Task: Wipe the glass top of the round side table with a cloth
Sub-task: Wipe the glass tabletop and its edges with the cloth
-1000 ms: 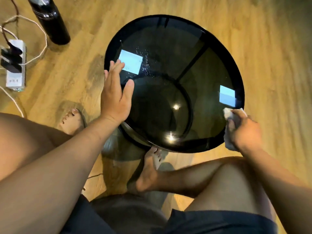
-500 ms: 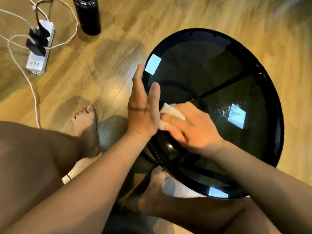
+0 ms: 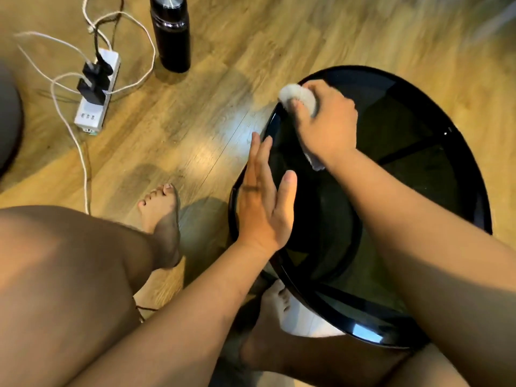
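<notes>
The round side table [image 3: 435, 174] has a dark glass top in a black rim and fills the right half of the view. My right hand [image 3: 326, 124] presses a white cloth [image 3: 297, 97] onto the glass at the table's far left edge; a corner of the cloth sticks out under my wrist. My left hand [image 3: 264, 199] lies flat, fingers together and thumb apart, on the near left rim, holding nothing. My right forearm crosses over the glass and hides part of it.
A black bottle [image 3: 171, 32] stands on the wooden floor at the upper left of the table. A white power strip [image 3: 96, 96] with black plugs and looping cables lies further left. My bare feet [image 3: 162, 210] and knees sit close to the table's near side.
My right hand has carried the cloth from the table's right edge across the glass to its far left edge. The left hand stayed on the left rim while the view shifted left.
</notes>
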{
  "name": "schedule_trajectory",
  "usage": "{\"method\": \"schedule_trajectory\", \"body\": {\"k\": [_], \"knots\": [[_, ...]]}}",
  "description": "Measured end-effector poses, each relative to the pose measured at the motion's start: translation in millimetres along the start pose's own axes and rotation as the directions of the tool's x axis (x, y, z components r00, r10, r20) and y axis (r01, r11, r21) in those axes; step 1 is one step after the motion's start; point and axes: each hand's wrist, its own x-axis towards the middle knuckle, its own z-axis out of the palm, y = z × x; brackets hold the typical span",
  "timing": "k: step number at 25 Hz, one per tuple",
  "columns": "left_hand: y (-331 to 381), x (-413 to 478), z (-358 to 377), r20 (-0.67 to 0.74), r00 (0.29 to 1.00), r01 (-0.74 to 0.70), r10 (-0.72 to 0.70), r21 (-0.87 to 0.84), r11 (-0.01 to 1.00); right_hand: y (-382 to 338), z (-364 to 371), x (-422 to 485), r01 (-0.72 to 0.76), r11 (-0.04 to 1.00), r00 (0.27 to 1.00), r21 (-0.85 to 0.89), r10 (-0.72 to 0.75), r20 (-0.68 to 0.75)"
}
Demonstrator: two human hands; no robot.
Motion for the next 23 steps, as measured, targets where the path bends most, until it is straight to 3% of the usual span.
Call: {"method": "schedule_trajectory", "body": {"k": [3,4,6,8,10,15,19,23], "knots": [[17.8,13.2,-7.2,-0.006,0.997,0.074,-0.075,-0.115,0.991,-16.4,-20.1,-97.1,0.185,0.971,0.975,0.153,-0.2,0.096],[24.4,19.1,-10.7,-0.035,0.999,0.036,-0.038,-0.056,0.998,-15.8,-29.9,-139.3,0.225,0.956,0.962,0.187,-0.249,0.113],[30.8,25.7,-15.0,-0.018,0.984,-0.172,0.178,0.186,0.967,-1.2,-48.5,-216.7,0.253,0.945,0.943,0.206,-0.289,0.165],[31.6,16.3,-12.0,0.182,0.937,-0.347,0.299,0.354,0.869,24.2,-66.3,-263.1,0.295,0.947,0.914,0.13,-0.319,0.25],[25.3,0.0,-8.9,0.34,0.904,-0.398,0.258,0.45,0.799,42.4,-70.2,-270.5,0.387,0.92,0.876,0.056,-0.386,0.288],[15.3,-5.2,-9.2,0.386,0.875,-0.471,0.292,0.533,0.703,49.0,-53.4,-190.5,0.447,0.894,0.877,0.024,-0.443,0.187],[10.5,-6.1,-5.6,0.39,0.874,-0.477,0.289,0.58,0.661,66.4,-35.5,-70.3,0.291,0.955,0.951,-0.05,-0.283,0.127],[9.2,-6.9,-6.5,0.382,0.866,-0.492,0.323,0.537,0.685,86.2,-13.3,51.0,0.109,0.984,0.993,-0.143,-0.101,0.065]]}}
